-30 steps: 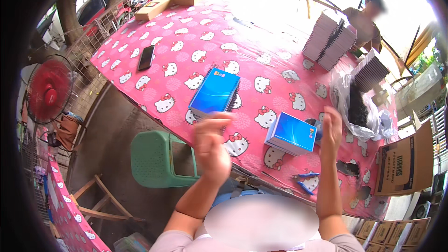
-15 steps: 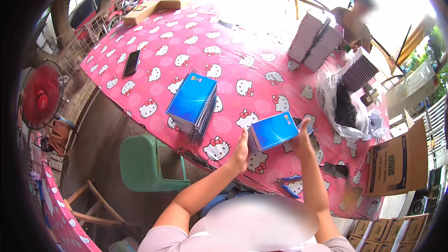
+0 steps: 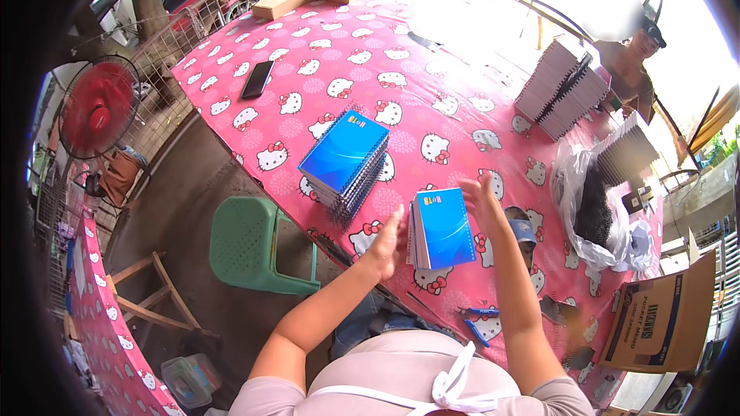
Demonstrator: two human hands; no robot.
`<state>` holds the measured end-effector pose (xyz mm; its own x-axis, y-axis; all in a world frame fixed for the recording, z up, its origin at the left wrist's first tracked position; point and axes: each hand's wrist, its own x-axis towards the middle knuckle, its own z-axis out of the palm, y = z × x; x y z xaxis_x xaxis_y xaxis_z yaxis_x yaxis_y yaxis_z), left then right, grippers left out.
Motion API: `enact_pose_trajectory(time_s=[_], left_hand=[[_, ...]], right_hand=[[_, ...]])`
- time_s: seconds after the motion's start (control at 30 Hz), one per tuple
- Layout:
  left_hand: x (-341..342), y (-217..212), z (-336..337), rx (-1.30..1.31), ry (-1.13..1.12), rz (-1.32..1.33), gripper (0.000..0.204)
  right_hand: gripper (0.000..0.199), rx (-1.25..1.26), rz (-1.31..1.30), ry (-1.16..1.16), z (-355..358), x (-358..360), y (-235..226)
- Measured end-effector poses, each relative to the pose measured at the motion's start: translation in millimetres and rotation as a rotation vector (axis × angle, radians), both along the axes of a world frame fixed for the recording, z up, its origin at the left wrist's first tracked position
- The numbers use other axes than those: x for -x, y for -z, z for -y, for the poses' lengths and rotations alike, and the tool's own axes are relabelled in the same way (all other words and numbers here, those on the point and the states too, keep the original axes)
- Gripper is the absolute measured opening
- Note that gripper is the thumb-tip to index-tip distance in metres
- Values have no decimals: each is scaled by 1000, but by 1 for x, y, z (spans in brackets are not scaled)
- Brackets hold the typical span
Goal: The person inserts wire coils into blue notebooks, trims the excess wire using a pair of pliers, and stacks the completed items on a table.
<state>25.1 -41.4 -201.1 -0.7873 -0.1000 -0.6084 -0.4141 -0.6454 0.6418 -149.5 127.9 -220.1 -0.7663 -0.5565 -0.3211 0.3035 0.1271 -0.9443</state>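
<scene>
A small stack of blue-covered notepad sheets (image 3: 445,227) lies on the pink patterned tablecloth in front of me. Punched holes run down its right edge, with no coil showing there. My left hand (image 3: 388,245) is open beside the stack's left side, fingers pointing up and away from me. At the upper right corner, my right hand (image 3: 484,202) is open with its fingers spread. Whether either hand touches the stack is hard to tell. Farther left stands a taller pile of spiral-bound blue notebooks (image 3: 347,152). Two blue pliers-like handles (image 3: 481,325) rest near the front edge.
Tall notebook stacks (image 3: 561,91) and a plastic bag of black coils (image 3: 592,208) occupy the right side, near another person (image 3: 634,69). A cardboard box (image 3: 655,316) stands at the right edge. A phone (image 3: 257,79) lies far left; a green stool (image 3: 245,243) stands left of me.
The small stack has turned, so its punched edge now faces right. My right hand has moved to its upper right corner. The whole view has shifted slightly.
</scene>
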Motion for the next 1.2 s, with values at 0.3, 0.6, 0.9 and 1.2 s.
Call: enact_pose_trajectory(time_s=[0.3, 0.6, 0.9, 1.2], left_hand=[[1, 26, -93, -225, -94, -6, 58], [21, -1, -23, 169, -140, -30, 65], [42, -22, -20, 205, 19, -354, 48], [31, -59, -43, 781, -3, -841, 66]], right_hand=[[105, 225, 419, 210, -89, -72, -9], [90, 22, 0, 368, -117, -70, 13], [29, -78, -170, 584, -101, -126, -45], [24, -10, -613, 665, -81, -141, -78]])
